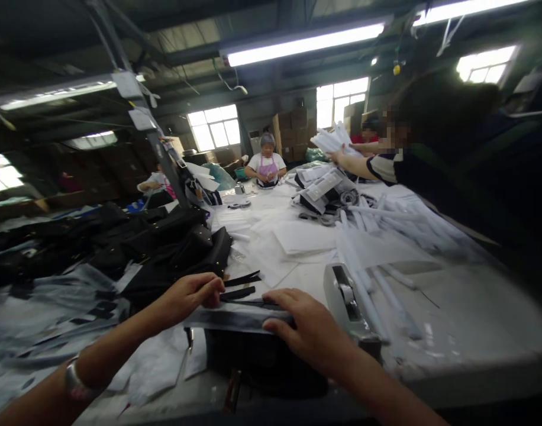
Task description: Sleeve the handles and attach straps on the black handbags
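My left hand (pixel 189 296) is closed, its fingertips pinching the end of thin black straps (pixel 242 287) that lie on the white table (pixel 452 296). My right hand (pixel 309 328) rests palm down, fingers curled over the edge of a flat grey-wrapped packet (pixel 235 318) and the strap ends. The packet lies on top of a dark bag (pixel 257 361) just in front of me. A watch sits on my left wrist.
A heap of black bags (pixel 164 242) lies to the left, with clear plastic sleeves (pixel 44 307) beside it. A grey tape dispenser (pixel 348 296) stands right of my hand. White paper rolls and sheets (pixel 386 231) cover the middle. A person's arm (pixel 364 165) reaches in at right; other people work at the far end.
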### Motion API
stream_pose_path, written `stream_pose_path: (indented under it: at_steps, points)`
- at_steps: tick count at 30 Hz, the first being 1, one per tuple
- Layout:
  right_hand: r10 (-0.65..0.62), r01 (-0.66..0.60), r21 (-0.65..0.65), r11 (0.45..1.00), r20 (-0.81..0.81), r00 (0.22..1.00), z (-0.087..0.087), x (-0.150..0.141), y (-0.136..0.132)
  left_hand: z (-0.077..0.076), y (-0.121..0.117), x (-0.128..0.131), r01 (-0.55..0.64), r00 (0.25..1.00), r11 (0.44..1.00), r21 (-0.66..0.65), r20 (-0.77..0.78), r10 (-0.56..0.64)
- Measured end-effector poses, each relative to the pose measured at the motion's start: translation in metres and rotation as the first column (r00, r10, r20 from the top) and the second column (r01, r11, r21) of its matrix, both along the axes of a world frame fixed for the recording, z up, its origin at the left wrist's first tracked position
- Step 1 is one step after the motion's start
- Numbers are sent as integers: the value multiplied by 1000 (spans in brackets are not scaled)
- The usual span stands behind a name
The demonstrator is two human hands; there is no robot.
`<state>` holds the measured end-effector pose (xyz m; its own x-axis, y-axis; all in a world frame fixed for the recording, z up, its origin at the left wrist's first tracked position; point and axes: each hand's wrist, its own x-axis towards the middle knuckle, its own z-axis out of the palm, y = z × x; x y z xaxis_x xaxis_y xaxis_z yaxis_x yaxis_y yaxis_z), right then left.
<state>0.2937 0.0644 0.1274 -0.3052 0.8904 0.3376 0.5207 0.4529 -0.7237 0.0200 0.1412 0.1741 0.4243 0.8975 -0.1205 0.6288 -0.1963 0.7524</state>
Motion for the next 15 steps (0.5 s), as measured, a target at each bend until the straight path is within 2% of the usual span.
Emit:
stream_pose_path:
  at_steps: [3,5,7,10,11,12,14,15]
  points:
    - [73,-58,-86,995,182,981,16,-25,16,-16,-14,-46,-163,985,981,-102,40,167]
    - [146,-102,-184,978,244,959,20,-36,25,-34,-28,-78,-274,959,934,-229,11,284]
    - [255,-172,-309,935,250,934,22,-43,33,-55,-42,-107,-364,920,855,-369,2,393]
    - [372,-256,-488,835,157,915,25,-51,41,-85,-59,-135,-410,803,708,-575,140,579]
    - [386,-278,-529,802,103,917,26,-53,42,-93,-61,-139,-398,727,656,-641,215,652]
    - [395,-308,-562,768,37,918,28,-56,42,-99,-61,-141,-371,618,605,-705,299,727]
    - [410,-385,-613,690,-108,906,32,-60,41,-106,-51,-141,-302,328,551,-778,458,826]
    - [417,-421,-634,649,-167,894,33,-62,40,-106,-43,-140,-276,179,553,-786,523,833]
